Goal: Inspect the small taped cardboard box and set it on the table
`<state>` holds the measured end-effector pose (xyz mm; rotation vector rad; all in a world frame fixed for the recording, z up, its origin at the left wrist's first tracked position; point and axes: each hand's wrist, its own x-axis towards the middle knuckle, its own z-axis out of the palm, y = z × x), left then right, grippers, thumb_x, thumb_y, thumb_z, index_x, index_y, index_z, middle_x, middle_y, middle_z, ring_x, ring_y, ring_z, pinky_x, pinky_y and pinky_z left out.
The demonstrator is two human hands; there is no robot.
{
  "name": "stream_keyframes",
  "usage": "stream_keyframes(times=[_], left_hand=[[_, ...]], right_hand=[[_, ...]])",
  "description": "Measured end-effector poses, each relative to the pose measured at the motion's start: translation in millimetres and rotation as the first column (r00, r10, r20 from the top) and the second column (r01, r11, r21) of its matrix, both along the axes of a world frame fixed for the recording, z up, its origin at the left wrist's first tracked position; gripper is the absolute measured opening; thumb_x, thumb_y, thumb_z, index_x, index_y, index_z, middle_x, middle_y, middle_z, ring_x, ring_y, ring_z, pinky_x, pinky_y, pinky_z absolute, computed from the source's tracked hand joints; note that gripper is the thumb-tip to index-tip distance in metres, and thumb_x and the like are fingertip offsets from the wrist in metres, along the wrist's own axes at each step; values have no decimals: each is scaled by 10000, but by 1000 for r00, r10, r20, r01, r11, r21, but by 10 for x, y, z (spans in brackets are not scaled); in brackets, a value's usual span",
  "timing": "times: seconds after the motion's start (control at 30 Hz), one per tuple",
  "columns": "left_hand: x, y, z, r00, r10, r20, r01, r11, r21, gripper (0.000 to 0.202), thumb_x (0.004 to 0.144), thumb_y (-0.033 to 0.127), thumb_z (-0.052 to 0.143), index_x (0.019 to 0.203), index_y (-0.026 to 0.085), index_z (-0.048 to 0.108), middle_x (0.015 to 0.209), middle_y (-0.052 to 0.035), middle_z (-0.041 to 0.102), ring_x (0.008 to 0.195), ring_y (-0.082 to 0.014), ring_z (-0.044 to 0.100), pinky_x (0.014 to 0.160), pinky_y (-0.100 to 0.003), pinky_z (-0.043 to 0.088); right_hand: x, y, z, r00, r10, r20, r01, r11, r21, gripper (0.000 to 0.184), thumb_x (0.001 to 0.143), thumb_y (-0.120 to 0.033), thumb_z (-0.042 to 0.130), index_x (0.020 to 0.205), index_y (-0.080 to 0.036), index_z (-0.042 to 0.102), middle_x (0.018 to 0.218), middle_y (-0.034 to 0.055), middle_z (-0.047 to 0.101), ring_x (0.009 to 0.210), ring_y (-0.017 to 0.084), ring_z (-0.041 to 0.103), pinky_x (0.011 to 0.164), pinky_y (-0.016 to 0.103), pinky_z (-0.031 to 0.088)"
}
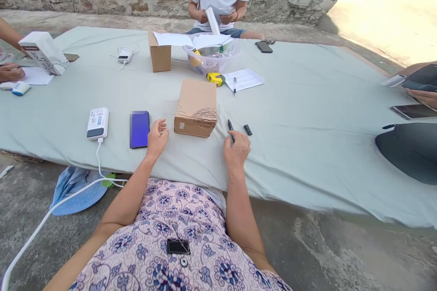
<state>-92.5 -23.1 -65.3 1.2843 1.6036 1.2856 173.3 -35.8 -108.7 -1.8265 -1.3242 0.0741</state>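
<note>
A brown cardboard box (195,107) with black scribbled lines on one corner sits before me on the cloth. My left hand (158,138) rests between the box and a dark-edged phone (139,129) with a blue screen. Its fingers are loosely curved and apart, with nothing in them. To the right of the box, my right hand (237,149) has its fingers closed at the rear part of a black marker (231,128), whose tip points away from me. Its black cap (247,130) lies off to the right.
A white power bank (97,123) trails a cable over the left edge. Beyond the box are a tape measure (215,79), a paper sheet (244,79) with a pen, a plastic basin (213,61) and another box (160,57). Other people sit around; a dark cap (409,150) lies right.
</note>
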Motion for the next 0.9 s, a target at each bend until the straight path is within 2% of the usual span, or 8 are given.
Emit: stream_keyframes(times=[0.1,0.17,0.3,0.37,0.47,0.63,0.73,0.9], left_hand=[[-123,-49,99,994,92,-51,-90,995,32,340,791,182,546,1119,201,635,1018,-77,700,938,-229,671,899,-388,524],[-212,-74,176,969,194,-150,-176,977,123,339,812,171,520,1129,208,634,1055,-83,688,1003,-239,658,951,-385,506],[-406,-128,284,773,343,-534,-294,939,179,507,847,255,582,1346,170,569,1346,-195,580,1333,-367,484,1143,-515,352],[-482,-163,280,692,285,-664,-312,947,81,693,823,368,670,1458,157,488,1429,-255,509,1409,-452,379,1156,-621,273],[-516,-211,221,667,120,-735,-275,957,-93,935,753,508,753,1542,158,393,1372,-294,535,1370,-512,393,1116,-701,248],[-391,-253,193,622,12,-783,-253,949,-187,914,802,379,698,1601,183,300,1338,-271,543,1297,-470,484,1064,-638,361],[-347,-252,222,666,34,-745,-243,954,-174,944,771,275,681,1617,215,266,1376,-255,515,1272,-459,517,1028,-605,418],[-407,-231,171,925,153,-347,-212,968,-138,993,673,223,755,1571,286,338,1300,-153,586,1206,-381,584,1002,-508,486]], right_hand=[[-80,-64,38,994,103,-21,-103,994,30,260,796,-146,455,873,-211,695,968,95,728,1014,257,628,976,442,468],[-134,-108,50,985,170,-32,-168,985,46,251,794,-156,456,860,-221,689,949,79,742,979,247,646,953,428,487],[-176,-148,64,969,234,-76,-226,968,107,234,804,-208,469,862,-232,694,928,66,764,965,243,678,934,416,515],[-177,-151,74,967,231,-107,-215,967,137,235,813,-233,468,863,-231,697,922,64,771,960,240,691,928,413,526],[-182,-166,94,962,235,-138,-213,965,155,242,823,-254,468,882,-219,701,930,75,780,938,238,704,926,421,535],[-223,-237,147,955,241,-174,-216,965,152,247,842,-275,485,918,-199,707,951,93,784,908,233,712,915,427,550],[-280,-301,216,946,251,-206,-217,961,172,237,862,-296,496,922,-204,706,946,85,780,886,226,714,894,424,564],[-450,-426,342,859,364,-361,-312,930,195,217,892,-350,551,980,-210,691,969,70,765,914,208,714,894,407,577]])
